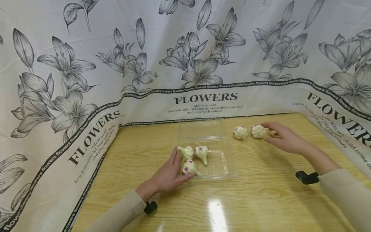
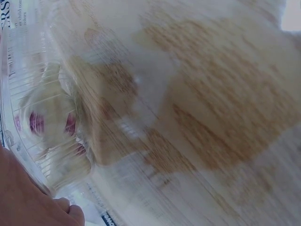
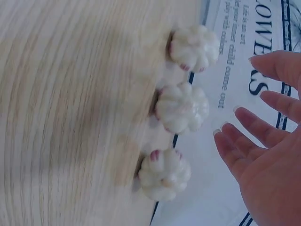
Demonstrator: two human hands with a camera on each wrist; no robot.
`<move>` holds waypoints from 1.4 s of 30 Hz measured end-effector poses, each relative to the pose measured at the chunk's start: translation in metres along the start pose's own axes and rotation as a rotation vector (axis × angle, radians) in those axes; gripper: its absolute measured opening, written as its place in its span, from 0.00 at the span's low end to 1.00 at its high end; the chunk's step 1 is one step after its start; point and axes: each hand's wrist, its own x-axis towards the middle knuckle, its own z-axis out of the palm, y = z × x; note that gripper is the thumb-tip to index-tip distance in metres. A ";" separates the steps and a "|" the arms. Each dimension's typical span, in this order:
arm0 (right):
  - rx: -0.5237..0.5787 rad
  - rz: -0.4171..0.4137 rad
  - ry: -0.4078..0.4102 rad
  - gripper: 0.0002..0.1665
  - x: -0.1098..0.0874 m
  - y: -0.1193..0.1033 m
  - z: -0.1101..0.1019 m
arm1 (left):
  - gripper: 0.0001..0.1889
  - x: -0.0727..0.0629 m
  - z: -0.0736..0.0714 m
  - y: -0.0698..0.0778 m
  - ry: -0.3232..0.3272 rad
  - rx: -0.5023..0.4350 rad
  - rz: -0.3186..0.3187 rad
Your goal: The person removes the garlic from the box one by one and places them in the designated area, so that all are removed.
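Observation:
A clear plastic clamshell box (image 1: 218,162) stands with its lid folded back. Three garlic bulbs lie in its left half, among them a front bulb (image 1: 189,168) with purple patches. My left hand (image 1: 168,174) rests against the box's left side, fingers extended along it and thumb along the front rim. Outside the box, three more bulbs form a row: a left bulb (image 3: 164,174), a middle bulb (image 3: 182,108) and a right bulb (image 3: 194,48). Over the right end of this row my right hand (image 1: 285,138) reaches with fingers spread and nothing in its grasp, partly hiding the right bulb in the head view.
The wooden table (image 1: 261,199) reaches back to a white flower-printed curtain (image 1: 203,106), which also closes off both sides. The open lid (image 1: 201,130) lies toward the curtain behind the box. Each wrist carries a small black mount (image 1: 307,177).

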 end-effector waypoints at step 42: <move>-0.006 -0.252 -0.173 0.28 0.035 -0.085 0.082 | 0.62 0.003 0.002 -0.002 -0.003 -0.005 -0.004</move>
